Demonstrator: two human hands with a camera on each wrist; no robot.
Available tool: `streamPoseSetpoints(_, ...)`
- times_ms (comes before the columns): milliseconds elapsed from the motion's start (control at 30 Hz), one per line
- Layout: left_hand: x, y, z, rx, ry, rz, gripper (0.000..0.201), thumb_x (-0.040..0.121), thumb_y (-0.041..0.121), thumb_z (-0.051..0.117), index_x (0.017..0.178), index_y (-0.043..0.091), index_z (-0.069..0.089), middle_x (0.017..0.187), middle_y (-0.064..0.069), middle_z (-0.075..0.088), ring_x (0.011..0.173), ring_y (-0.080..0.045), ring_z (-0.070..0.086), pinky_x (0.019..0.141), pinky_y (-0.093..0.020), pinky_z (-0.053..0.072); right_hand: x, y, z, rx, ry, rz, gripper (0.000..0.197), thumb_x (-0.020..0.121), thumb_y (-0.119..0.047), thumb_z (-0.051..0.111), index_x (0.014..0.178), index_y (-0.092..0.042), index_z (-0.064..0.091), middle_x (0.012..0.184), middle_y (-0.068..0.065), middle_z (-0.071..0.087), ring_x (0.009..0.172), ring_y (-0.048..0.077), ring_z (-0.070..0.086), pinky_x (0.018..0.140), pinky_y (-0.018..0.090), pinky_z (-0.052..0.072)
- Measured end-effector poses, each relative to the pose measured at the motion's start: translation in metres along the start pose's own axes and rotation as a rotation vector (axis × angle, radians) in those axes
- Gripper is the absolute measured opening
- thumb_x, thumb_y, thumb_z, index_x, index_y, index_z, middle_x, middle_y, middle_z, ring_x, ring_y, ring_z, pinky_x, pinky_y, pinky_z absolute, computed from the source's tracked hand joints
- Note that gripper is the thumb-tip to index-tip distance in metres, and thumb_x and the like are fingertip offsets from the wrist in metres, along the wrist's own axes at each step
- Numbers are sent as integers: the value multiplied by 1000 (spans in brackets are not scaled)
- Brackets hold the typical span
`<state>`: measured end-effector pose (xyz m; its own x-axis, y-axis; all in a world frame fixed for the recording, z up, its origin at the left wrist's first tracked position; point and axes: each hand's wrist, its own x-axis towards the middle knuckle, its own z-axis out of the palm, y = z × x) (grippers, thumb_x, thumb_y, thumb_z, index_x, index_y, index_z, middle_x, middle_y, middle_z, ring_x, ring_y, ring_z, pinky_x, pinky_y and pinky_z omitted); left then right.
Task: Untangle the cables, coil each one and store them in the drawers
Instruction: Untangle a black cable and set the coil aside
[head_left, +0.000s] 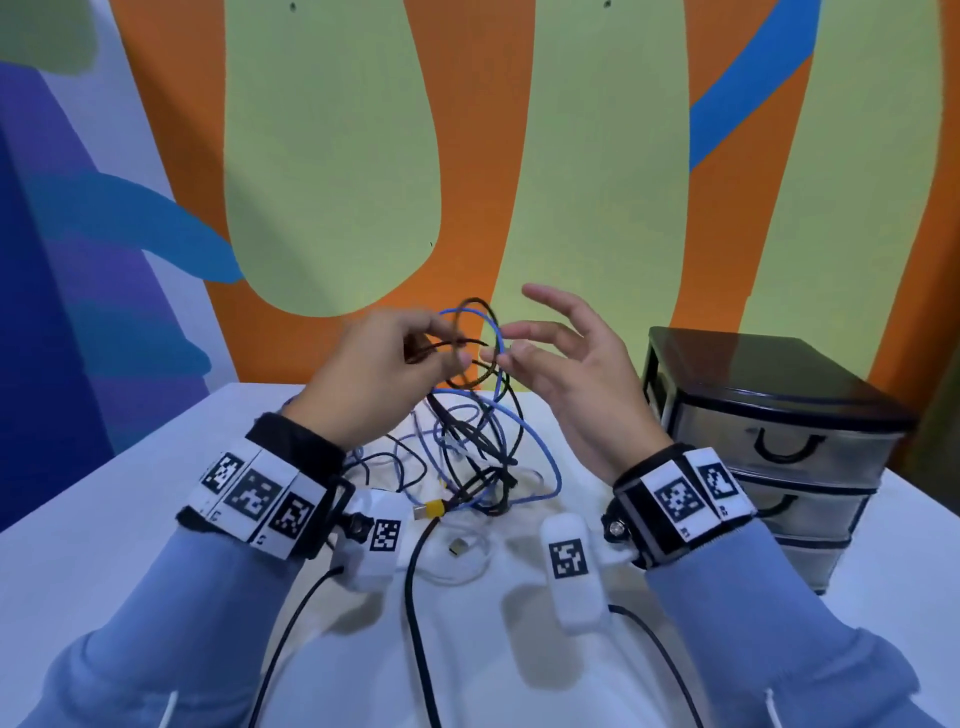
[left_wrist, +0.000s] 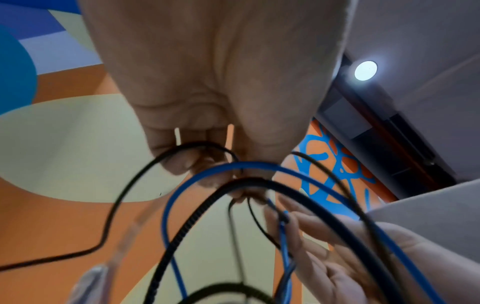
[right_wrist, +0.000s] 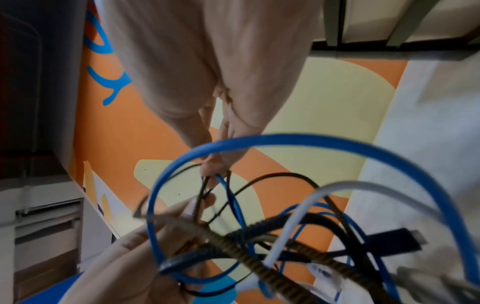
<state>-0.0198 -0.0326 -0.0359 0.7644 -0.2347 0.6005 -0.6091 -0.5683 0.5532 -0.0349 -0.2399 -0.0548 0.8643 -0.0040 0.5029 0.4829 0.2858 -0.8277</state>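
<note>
The white table (head_left: 130, 519) carries a black three-drawer plastic chest (head_left: 769, 447) at the right, drawers closed. The tangle of blue, black and white cables (head_left: 483, 457) lies mid-table, loops rising to both hands. The left hand (head_left: 374, 374) pinches a thin black cable (head_left: 457, 340); the right hand (head_left: 566, 374), fingers spread, nips the blue cable (head_left: 500, 353) just beside it.
</note>
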Motion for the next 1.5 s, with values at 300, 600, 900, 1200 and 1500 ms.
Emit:
streamPoseSetpoints(300,3,-8,14,-191,45,-204,24,111,32,52,101,15,65,65,2,71,44,-7,47,50,-28,38,-4,3,-6,-612,27,195,44,75,-42,92,85,-4,73,69,0,59,61,12,50,58,22,42)
streamPoseSetpoints(600,-1,-3,13,-231,-10,-176,19,108,38,58,110,19,58,77,-1,80,42,-13,35,47,-27,33,-7,13,2,-684,-36,191,15,88,-22,82,79,-10,81,73,7,75,61,8,63,64,31,54)
streamPoseSetpoints(900,-4,-4,11,-112,-203,-261,29,75,41,95,79,16,80,66,3,73,63,-10,61,65,-27,44,-9,11,6,-733,104,100,19,87,-10,69,71,-13,79,63,3,75,60,15,75,78,44,65)
streamPoseSetpoints(1200,-6,1,21,-191,-246,-258,19,80,32,92,79,15,84,75,0,79,66,-9,70,66,-19,52,-13,13,13,-636,249,-33,10,86,-12,75,90,-18,81,62,5,74,62,14,76,81,40,64)
streamPoseSetpoints(1500,-5,-8,31,-84,-237,-280,20,78,37,89,69,20,83,70,0,78,80,-28,75,83,-53,61,-9,10,11,-567,312,-179,5,83,-17,84,83,-21,82,81,-10,76,73,12,73,73,39,63)
